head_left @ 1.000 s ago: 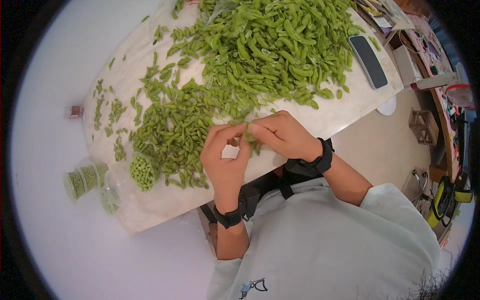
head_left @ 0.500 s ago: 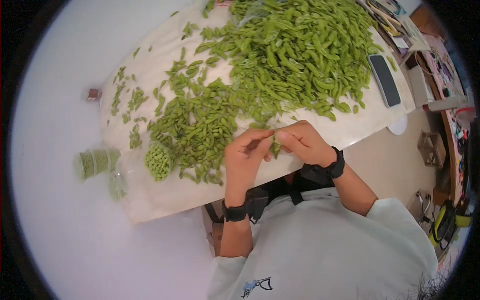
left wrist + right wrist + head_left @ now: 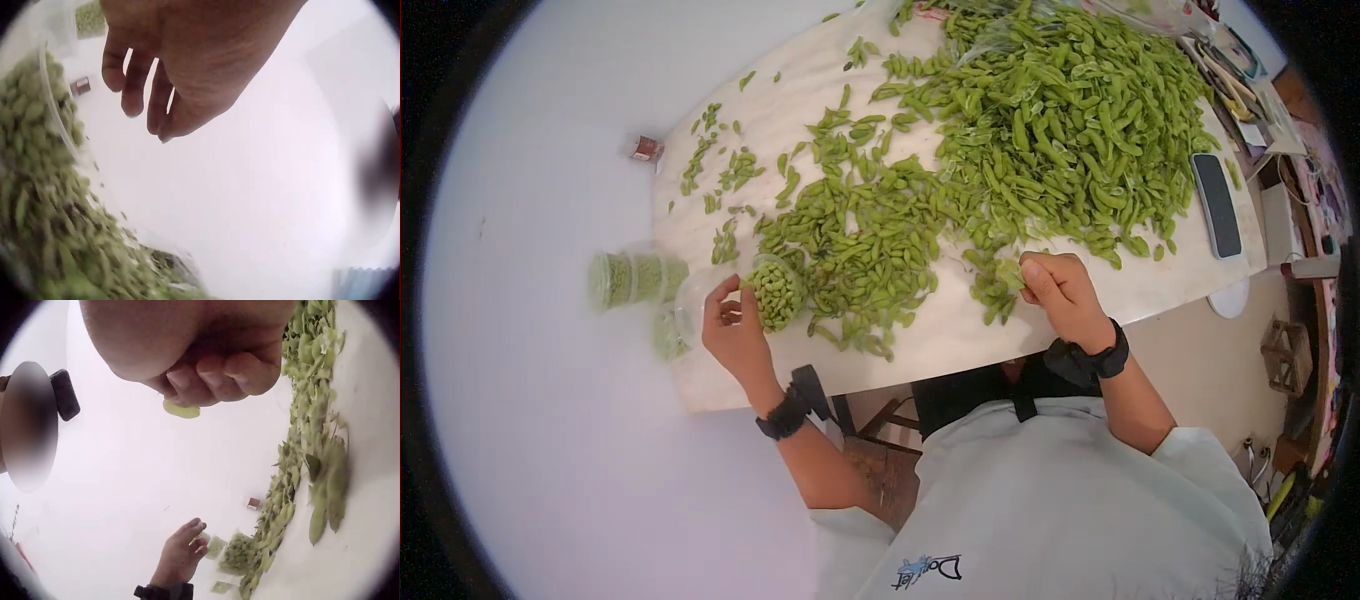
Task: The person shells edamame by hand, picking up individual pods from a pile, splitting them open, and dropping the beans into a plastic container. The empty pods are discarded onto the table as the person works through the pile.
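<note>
My left hand (image 3: 738, 335) is beside a clear cup of shelled green soybeans (image 3: 778, 297), its fingertips right at the rim. In the left wrist view its loosely bent fingers (image 3: 132, 94) hang with gaps between them, and no bean shows in them. Over the front of the table my right hand (image 3: 1065, 295) is curled round a green soybean pod; one pale end of the pod (image 3: 182, 409) sticks out past the fingers in the right wrist view. Below that hand lie a few loose pods (image 3: 328, 494).
A large heap of pods (image 3: 1070, 130) covers the back right of the table, with smaller pods (image 3: 860, 240) spread across its middle. Several lidded tubs of beans (image 3: 632, 280) stand at the left. A phone (image 3: 1217, 205) lies near the right edge.
The hands were together over a pod; now they are apart. My left hand has gone left to the cup of beans, while the right stays near the front edge with a pod.
</note>
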The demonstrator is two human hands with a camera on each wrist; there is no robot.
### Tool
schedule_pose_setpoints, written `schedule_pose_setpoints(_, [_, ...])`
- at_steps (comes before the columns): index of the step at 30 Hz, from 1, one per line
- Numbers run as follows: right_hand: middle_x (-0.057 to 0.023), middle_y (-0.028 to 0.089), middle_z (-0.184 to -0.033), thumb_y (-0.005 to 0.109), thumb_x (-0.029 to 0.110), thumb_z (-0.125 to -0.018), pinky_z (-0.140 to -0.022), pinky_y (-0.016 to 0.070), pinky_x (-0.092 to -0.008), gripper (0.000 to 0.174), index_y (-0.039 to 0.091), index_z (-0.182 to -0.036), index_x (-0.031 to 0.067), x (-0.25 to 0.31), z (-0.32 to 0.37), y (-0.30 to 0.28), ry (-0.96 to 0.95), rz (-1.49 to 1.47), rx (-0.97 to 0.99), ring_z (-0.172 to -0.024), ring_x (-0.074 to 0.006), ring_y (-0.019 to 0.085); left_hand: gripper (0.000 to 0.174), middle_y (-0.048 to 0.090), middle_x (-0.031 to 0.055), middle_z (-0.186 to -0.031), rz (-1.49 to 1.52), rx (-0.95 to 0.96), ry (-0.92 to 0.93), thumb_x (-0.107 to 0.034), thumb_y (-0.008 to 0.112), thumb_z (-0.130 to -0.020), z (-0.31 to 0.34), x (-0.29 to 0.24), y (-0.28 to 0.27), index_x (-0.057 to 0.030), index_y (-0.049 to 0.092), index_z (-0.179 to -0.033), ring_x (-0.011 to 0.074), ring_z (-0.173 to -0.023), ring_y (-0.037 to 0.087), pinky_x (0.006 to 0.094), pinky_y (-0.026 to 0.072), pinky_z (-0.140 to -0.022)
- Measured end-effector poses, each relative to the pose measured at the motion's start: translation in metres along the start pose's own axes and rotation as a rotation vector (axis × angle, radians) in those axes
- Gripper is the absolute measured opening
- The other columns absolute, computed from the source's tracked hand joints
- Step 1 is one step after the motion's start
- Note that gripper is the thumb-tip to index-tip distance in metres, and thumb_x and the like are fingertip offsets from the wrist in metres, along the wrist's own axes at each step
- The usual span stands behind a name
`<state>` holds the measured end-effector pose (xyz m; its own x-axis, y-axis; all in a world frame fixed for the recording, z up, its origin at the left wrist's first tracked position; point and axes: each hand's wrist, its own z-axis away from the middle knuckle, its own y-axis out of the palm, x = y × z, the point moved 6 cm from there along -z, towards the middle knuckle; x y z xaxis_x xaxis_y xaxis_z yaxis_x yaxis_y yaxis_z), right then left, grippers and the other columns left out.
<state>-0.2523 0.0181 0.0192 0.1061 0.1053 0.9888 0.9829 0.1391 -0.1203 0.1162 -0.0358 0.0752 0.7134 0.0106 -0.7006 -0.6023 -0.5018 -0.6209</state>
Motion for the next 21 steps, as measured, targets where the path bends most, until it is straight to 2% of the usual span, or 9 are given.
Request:
schedule_pose_setpoints(2, [-0.0072, 0.045, -0.055, 0.043, 0.024, -0.097, -0.051, 0.0371, -0.0306, 0.038, 0.046, -0.068, 0.0004, 0.002, -0.001, 0.001, -0.013, 0.013, 0.007, -0.05, -0.0179, 0.042, 0.02, 0.066, 0.0029, -0.091, -0.062, 0.003, 0.073, -0.007, 0.066, -0.08, -0.012, 0.007, 0.002, -0.0031, 0.066, -0.1, 0.0114, -0.066, 0.053, 0.0244, 0.0424, -0.06])
schedule_pose_setpoints(5, [-0.0068, 0.045, -0.056, 0.043, 0.023, -0.097, -0.051, 0.0371, -0.0304, 0.037, 0.046, -0.069, 0.0004, 0.004, 0.0, -0.001, -0.019, 0.048, 0.006, -0.051, -0.0171, 0.042, 0.021, 0.066, 0.0033, -0.094, -0.267, -0.02, 0.37, -0.008, 0.064, -0.08, -0.018, 0.005, 0.009, -0.0042, 0.065, -0.101, 0.0123, -0.067, 0.053, 0.026, 0.0429, -0.061])
schedule_pose_setpoints(8, [-0.0068, 0.045, -0.057, 0.043, 0.023, -0.097, -0.052, 0.0372, -0.0302, 0.036, 0.047, -0.07, 0.0001, 0.001, 0.0, -0.003, 0.015, 0.027, -0.019, -0.052, -0.0159, 0.042, 0.02, 0.066, 0.0043, -0.093, -0.126, -0.059, 0.258, -0.005, 0.063, -0.081, -0.008, -0.026, 0.008, -0.005, 0.065, -0.1, 0.0133, -0.069, 0.053, 0.0264, 0.0436, -0.062])
schedule_pose_setpoints(11, [-0.0073, 0.046, -0.058, 0.044, 0.023, -0.097, -0.053, 0.0376, -0.0303, 0.034, 0.049, -0.072, -0.0007, -0.001, -0.002, 0.001, 0.051, -0.05, -0.024, -0.053, -0.0152, 0.041, 0.019, 0.065, 0.0052, -0.09, 0.211, 0.154, 0.165, -0.001, 0.063, -0.08, 0.035, -0.088, 0.047, -0.0056, 0.065, -0.097, 0.0144, -0.069, 0.053, 0.0261, 0.0438, -0.063])
schedule_pose_setpoints(13, [-0.0081, 0.046, -0.058, 0.046, 0.023, -0.096, -0.053, 0.038, -0.0305, 0.034, 0.051, -0.073, -0.0014, 0.004, -0.004, 0.008, 0.061, -0.134, -0.03, -0.054, -0.0151, 0.041, 0.017, 0.064, 0.0052, -0.087, 0.376, 0.349, 0.307, 0.002, 0.065, -0.077, 0.069, -0.125, 0.077, -0.0051, 0.066, -0.093, 0.0142, -0.067, 0.053, 0.0254, 0.0439, -0.063])
schedule_pose_setpoints(15, [-0.0096, 0.048, -0.06, 0.047, 0.024, -0.096, -0.054, 0.0387, -0.0309, 0.034, 0.053, -0.075, -0.0018, 0.006, -0.007, 0.006, 0.015, -0.028, 0.004, -0.054, -0.0157, 0.042, 0.016, 0.064, 0.0051, -0.085, 0.441, 0.478, 0.303, 0.001, 0.068, -0.076, 0.09, -0.152, 0.098, -0.0043, 0.066, -0.09, 0.0134, -0.067, 0.053, 0.0252, 0.044, -0.061])
schedule_pose_setpoints(19, [-0.0134, 0.054, -0.064, 0.05, 0.026, -0.095, -0.054, 0.0401, -0.0321, 0.032, 0.06, -0.08, -0.0011, 0.011, -0.006, -0.002, -0.009, 0.007, -0.049, -0.054, -0.019, 0.046, 0.014, 0.062, 0.0041, -0.08, 0.482, 0.622, 0.274, 0.0, 0.072, -0.073, 0.106, -0.168, 0.119, -0.0011, 0.066, -0.086, 0.0102, -0.067, 0.051, 0.0224, 0.0426, -0.064])
schedule_pose_setpoints(21, [-0.014, 0.054, -0.064, 0.05, 0.025, -0.094, -0.053, 0.0403, -0.0326, 0.031, 0.06, -0.08, -0.0008, 0.013, -0.004, -0.006, -0.016, 0.019, -0.087, -0.053, -0.0213, 0.047, 0.017, 0.064, 0.0059, -0.082, 0.514, 0.645, 0.246, -0.001, 0.074, -0.073, 0.113, -0.167, 0.125, -0.0022, 0.067, -0.088, 0.0122, -0.067, 0.054, 0.0234, 0.0447, -0.062])
